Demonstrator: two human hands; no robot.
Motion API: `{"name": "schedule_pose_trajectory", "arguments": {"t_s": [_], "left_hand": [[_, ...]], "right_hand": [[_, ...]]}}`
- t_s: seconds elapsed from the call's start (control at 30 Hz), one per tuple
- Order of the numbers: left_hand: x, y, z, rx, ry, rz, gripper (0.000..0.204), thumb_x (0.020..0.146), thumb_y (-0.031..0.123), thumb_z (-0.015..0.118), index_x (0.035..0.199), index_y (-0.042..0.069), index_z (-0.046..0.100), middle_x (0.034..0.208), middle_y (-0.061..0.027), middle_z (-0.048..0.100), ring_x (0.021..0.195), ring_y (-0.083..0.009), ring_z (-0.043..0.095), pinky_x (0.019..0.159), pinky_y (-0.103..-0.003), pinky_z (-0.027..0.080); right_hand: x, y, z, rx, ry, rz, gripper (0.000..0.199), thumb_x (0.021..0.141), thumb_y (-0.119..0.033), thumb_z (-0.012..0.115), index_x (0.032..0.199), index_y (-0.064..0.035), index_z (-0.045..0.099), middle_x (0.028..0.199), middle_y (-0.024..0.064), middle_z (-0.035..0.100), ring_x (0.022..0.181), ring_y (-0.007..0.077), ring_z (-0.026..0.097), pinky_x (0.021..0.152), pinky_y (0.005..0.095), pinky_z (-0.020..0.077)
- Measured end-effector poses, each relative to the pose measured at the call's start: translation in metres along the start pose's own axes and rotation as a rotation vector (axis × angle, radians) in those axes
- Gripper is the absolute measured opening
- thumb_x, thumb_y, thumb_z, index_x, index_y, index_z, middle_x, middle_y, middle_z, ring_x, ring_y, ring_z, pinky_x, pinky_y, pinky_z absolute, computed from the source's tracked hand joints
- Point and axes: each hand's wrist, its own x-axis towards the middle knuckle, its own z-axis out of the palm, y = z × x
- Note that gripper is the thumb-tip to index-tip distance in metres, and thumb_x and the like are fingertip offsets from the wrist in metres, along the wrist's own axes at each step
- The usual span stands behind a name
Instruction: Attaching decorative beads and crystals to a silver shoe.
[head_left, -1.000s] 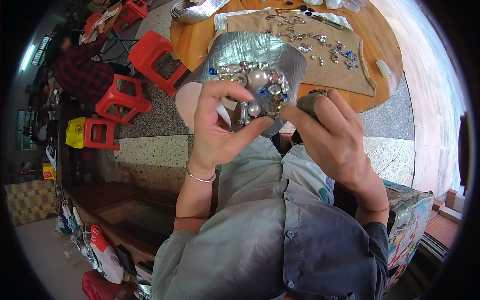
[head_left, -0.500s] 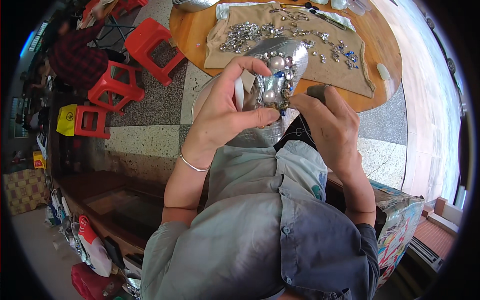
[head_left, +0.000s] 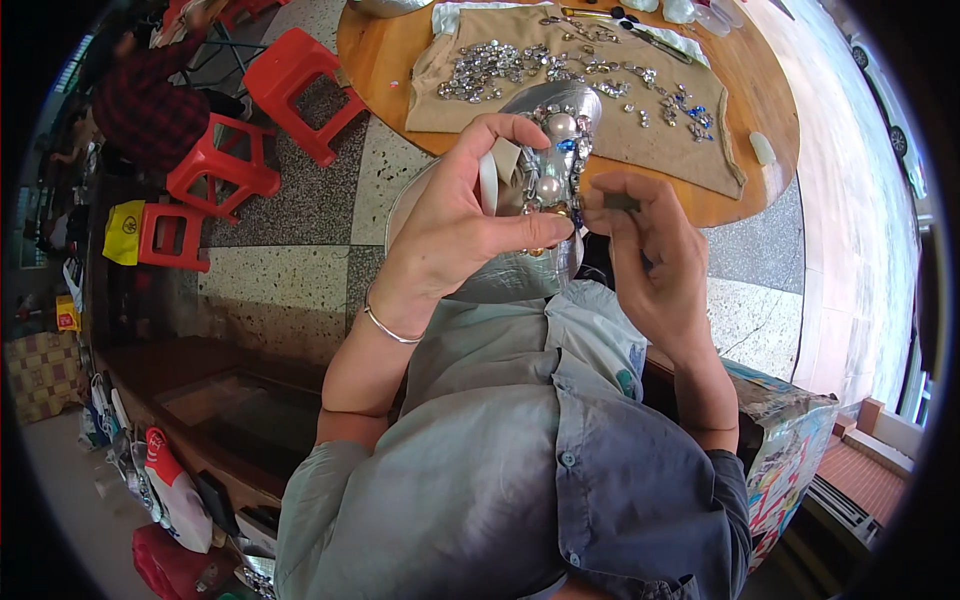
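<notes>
My left hand (head_left: 445,225) is closed around a shiny silver shoe-shaped piece (head_left: 515,275). Pearls, clear stones and blue and gold beads cover its middle, with my thumb pressed below the lower pearl (head_left: 549,187). A white strip (head_left: 488,184) and a beige flap stand up between thumb and forefinger. Close by on the right, my right hand (head_left: 655,260) has its fingers curled and pinched at the beaded edge. Something small and dark (head_left: 620,202) shows between or on those fingers; whether they grip a needle or thread cannot be made out.
A round wooden table (head_left: 385,95) ahead bears a tan cloth (head_left: 430,110) with several clusters of rhinestones (head_left: 490,70) and a dark-handled tool (head_left: 655,42). Red stools (head_left: 295,85) stand left, near a person in a checked shirt (head_left: 150,115). A box (head_left: 785,440) is at right.
My right hand has turned, its fingers curling in beside the beads. The loose thread seen below it earlier no longer shows. The silver piece has tilted slightly in my left hand.
</notes>
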Motion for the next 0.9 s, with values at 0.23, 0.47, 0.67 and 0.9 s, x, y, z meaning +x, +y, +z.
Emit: {"name": "schedule_pose_trajectory", "arguments": {"t_s": [0.23, 0.47, 0.67, 0.9], "left_hand": [[0.001, -0.009, 0.006, 0.136, 0.041, 0.104, 0.051, 0.064, -0.001, 0.074, 0.105, 0.007, 0.046, 0.089, -0.0029, 0.06, 0.07, -0.0061, 0.058, 0.06, -0.019, 0.045], [-0.002, -0.005, 0.015, 0.49, 0.068, 0.317, 0.049, 0.064, -0.004, 0.074, 0.104, 0.005, 0.048, 0.101, -0.0018, 0.051, 0.092, -0.008, 0.05, 0.079, -0.021, 0.042], [0.013, -0.019, 0.014, 0.549, 0.248, 0.446, 0.047, 0.065, -0.002, 0.073, 0.104, 0.005, 0.048, 0.1, -0.0031, 0.052, 0.091, -0.01, 0.051, 0.078, -0.021, 0.042], [0.03, -0.05, -0.044, 0.195, 0.757, 0.612, 0.05, 0.067, -0.003, 0.071, 0.108, 0.006, 0.044, 0.101, -0.0079, 0.052, 0.091, -0.0137, 0.054, 0.078, -0.025, 0.046]], "right_hand": [[0.004, -0.002, -0.007, -0.165, -0.069, -0.181, 0.023, 0.078, 0.004, 0.055, 0.1, -0.0017, 0.054, 0.081, 0.0104, 0.06, 0.067, 0.0206, 0.063, 0.059, 0.0272, 0.0492], [0.008, -0.006, -0.013, -0.501, -0.172, -0.251, 0.02, 0.073, 0.002, 0.061, 0.092, -0.0043, 0.059, 0.08, 0.0086, 0.06, 0.062, 0.0241, 0.059, 0.056, 0.0317, 0.0475], [0.031, -0.009, -0.018, -0.943, 0.015, -0.886, 0.024, 0.067, -0.004, 0.065, 0.089, -0.0066, 0.058, 0.078, 0.0089, 0.054, 0.05, 0.0249, 0.05, 0.046, 0.031, 0.0426], [-0.057, 0.006, -0.107, 0.973, 0.293, 0.168, 0.042, 0.095, -0.023, 0.038, 0.128, 0.0039, 0.036, 0.107, 0.01, 0.051, 0.079, 0.0144, 0.05, 0.068, 0.0247, 0.0443]]}}
